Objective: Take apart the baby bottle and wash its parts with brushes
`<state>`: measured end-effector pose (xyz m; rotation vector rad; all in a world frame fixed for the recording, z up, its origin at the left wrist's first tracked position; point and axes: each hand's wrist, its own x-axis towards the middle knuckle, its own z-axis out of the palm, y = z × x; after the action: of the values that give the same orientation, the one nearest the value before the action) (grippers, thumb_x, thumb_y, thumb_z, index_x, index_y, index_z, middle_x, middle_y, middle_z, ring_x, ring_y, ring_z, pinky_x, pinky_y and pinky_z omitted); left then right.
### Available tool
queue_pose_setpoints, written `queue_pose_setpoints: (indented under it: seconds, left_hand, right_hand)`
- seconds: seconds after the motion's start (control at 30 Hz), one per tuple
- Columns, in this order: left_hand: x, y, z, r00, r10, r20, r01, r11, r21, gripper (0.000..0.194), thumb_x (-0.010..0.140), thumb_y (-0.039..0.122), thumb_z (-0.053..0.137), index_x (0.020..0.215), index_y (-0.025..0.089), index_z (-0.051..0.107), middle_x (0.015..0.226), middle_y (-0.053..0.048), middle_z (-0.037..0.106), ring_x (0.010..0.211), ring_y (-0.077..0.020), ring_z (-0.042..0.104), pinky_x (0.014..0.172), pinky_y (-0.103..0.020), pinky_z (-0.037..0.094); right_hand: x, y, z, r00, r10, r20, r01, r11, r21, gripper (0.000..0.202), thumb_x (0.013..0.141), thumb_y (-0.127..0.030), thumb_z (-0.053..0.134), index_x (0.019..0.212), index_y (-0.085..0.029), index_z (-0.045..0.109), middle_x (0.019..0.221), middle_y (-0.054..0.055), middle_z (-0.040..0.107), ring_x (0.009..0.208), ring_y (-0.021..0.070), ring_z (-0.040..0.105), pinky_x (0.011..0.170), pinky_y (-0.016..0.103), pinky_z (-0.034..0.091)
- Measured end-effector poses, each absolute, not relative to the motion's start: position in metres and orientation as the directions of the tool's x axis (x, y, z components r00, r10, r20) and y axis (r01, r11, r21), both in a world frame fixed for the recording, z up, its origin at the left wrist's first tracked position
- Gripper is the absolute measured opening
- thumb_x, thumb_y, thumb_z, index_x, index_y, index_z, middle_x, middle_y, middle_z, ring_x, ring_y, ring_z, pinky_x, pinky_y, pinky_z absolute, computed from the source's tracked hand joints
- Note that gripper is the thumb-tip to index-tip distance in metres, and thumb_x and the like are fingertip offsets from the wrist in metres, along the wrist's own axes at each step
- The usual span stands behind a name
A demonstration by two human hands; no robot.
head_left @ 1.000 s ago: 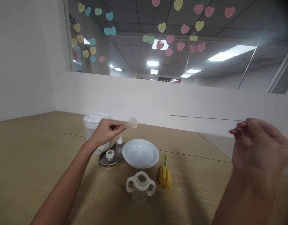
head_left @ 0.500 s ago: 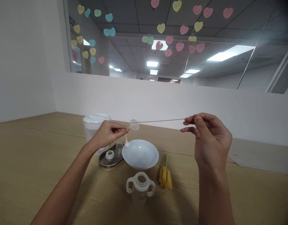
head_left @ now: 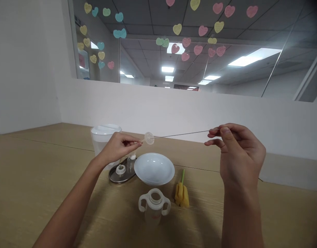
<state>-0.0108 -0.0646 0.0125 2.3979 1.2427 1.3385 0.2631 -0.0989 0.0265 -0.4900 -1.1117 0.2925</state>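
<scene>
Between thumb and fingers, my left hand (head_left: 123,144) pinches the stem of a clear silicone straw top (head_left: 149,138), whose round disc faces right. A small white end piece (head_left: 133,157) hangs below that hand, over the tray. My right hand (head_left: 239,148) pinches one end of a thin straw-cleaning brush (head_left: 183,133). Its wire runs nearly level to the middle of the disc; the brush's far tip is hidden. Beneath them stands a white bowl (head_left: 154,168). Nearer me, a translucent two-handled bottle (head_left: 155,205) stands upright with its mouth uncovered.
A metal tray (head_left: 115,179) left of the bowl carries a white collar (head_left: 120,169) and a clear cap (head_left: 131,164). Behind my left hand is a white-lidded container (head_left: 99,139). A yellow sponge brush (head_left: 183,195) with a green handle lies right of the bottle.
My right hand has moved right, and the wire slants slightly more. The disc has shifted a little right, while the hanging white end piece has swung left, off the bowl's rim.
</scene>
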Motion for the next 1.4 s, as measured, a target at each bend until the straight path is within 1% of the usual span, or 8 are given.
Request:
queue_pose_setpoints:
  seconds: [0.1, 0.2, 0.27, 0.37, 0.43, 0.53, 0.7, 1.4]
  left_hand:
    - [-0.008, -0.065, 0.013, 0.273, 0.710, 0.649, 0.594, -0.655, 0.467, 0.025, 0.077, 0.035, 0.060, 0.076, 0.013, 0.074, 0.049, 0.001, 0.053, 0.050, -0.0082, 0.040, 0.045, -0.019, 0.032]
    - [-0.005, -0.065, 0.013, 0.284, 0.702, 0.653, 0.608, -0.658, 0.444, 0.027, 0.077, 0.033, 0.060, 0.063, 0.012, 0.071, 0.045, 0.003, 0.047, 0.047, -0.0067, 0.035, 0.044, -0.019, 0.029]
    - [-0.003, -0.065, 0.013, 0.289, 0.704, 0.649, 0.615, -0.655, 0.438, 0.029, 0.077, 0.034, 0.060, 0.060, 0.013, 0.069, 0.046, 0.002, 0.049, 0.047, -0.0071, 0.037, 0.045, -0.019, 0.030]
    - [-0.004, -0.064, 0.012, 0.275, 0.723, 0.634, 0.616, -0.639, 0.461, 0.025, 0.077, 0.036, 0.061, 0.071, 0.014, 0.073, 0.054, -0.001, 0.060, 0.052, -0.0102, 0.047, 0.047, -0.020, 0.035]
    - [-0.006, -0.064, 0.012, 0.265, 0.733, 0.626, 0.618, -0.628, 0.474, 0.026, 0.076, 0.036, 0.061, 0.077, 0.014, 0.074, 0.055, -0.002, 0.062, 0.054, -0.0113, 0.050, 0.048, -0.021, 0.036]
    - [-0.010, -0.063, 0.011, 0.251, 0.743, 0.621, 0.617, -0.617, 0.488, 0.025, 0.076, 0.036, 0.062, 0.076, 0.014, 0.074, 0.055, -0.002, 0.064, 0.053, -0.0112, 0.050, 0.048, -0.021, 0.036]
    - [-0.015, -0.062, 0.011, 0.218, 0.758, 0.614, 0.591, -0.603, 0.535, 0.024, 0.074, 0.036, 0.065, 0.081, 0.016, 0.076, 0.073, -0.007, 0.072, 0.061, -0.0143, 0.057, 0.050, -0.022, 0.040]
    - [-0.010, -0.059, 0.011, 0.248, 0.781, 0.573, 0.607, -0.586, 0.536, 0.024, 0.074, 0.036, 0.065, 0.081, 0.015, 0.076, 0.077, -0.007, 0.073, 0.063, -0.0146, 0.057, 0.051, -0.022, 0.040]
  right_hand:
    - [0.261, -0.099, 0.026, 0.396, 0.478, 0.784, -0.002, 0.855, -0.519, 0.011, 0.075, -0.028, 0.067, 0.076, -0.018, 0.063, 0.068, 0.000, 0.060, 0.067, 0.0147, 0.061, 0.048, 0.027, 0.052]
    - [0.259, -0.100, 0.026, 0.364, 0.489, 0.793, 0.024, 0.846, -0.533, 0.011, 0.076, -0.029, 0.066, 0.077, -0.018, 0.063, 0.069, 0.000, 0.061, 0.068, 0.0139, 0.060, 0.049, 0.026, 0.053]
    - [0.259, -0.100, 0.025, 0.353, 0.483, 0.801, 0.057, 0.843, -0.534, 0.012, 0.077, -0.030, 0.065, 0.077, -0.018, 0.063, 0.070, 0.000, 0.061, 0.068, 0.0135, 0.060, 0.050, 0.026, 0.054]
    - [0.260, -0.100, 0.024, 0.351, 0.473, 0.808, 0.090, 0.842, -0.532, 0.013, 0.078, -0.032, 0.065, 0.077, -0.018, 0.063, 0.070, 0.000, 0.061, 0.068, 0.0133, 0.060, 0.050, 0.026, 0.055]
    - [0.260, -0.100, 0.024, 0.361, 0.467, 0.807, 0.102, 0.841, -0.532, 0.013, 0.078, -0.032, 0.065, 0.077, -0.019, 0.063, 0.070, 0.000, 0.060, 0.068, 0.0134, 0.060, 0.050, 0.026, 0.055]
    - [0.261, -0.101, 0.024, 0.382, 0.454, 0.805, 0.113, 0.842, -0.528, 0.014, 0.077, -0.032, 0.066, 0.076, -0.018, 0.063, 0.069, 0.000, 0.060, 0.066, 0.0137, 0.060, 0.049, 0.026, 0.055]
    - [0.261, -0.102, 0.025, 0.405, 0.439, 0.802, 0.115, 0.846, -0.521, 0.014, 0.074, -0.031, 0.068, 0.074, -0.018, 0.065, 0.066, 0.000, 0.060, 0.064, 0.0140, 0.060, 0.049, 0.027, 0.054]
    - [0.261, -0.107, 0.025, 0.384, 0.457, 0.803, 0.100, 0.843, -0.528, 0.011, 0.075, -0.028, 0.069, 0.074, -0.017, 0.066, 0.065, 0.000, 0.062, 0.064, 0.0145, 0.062, 0.052, 0.029, 0.055]
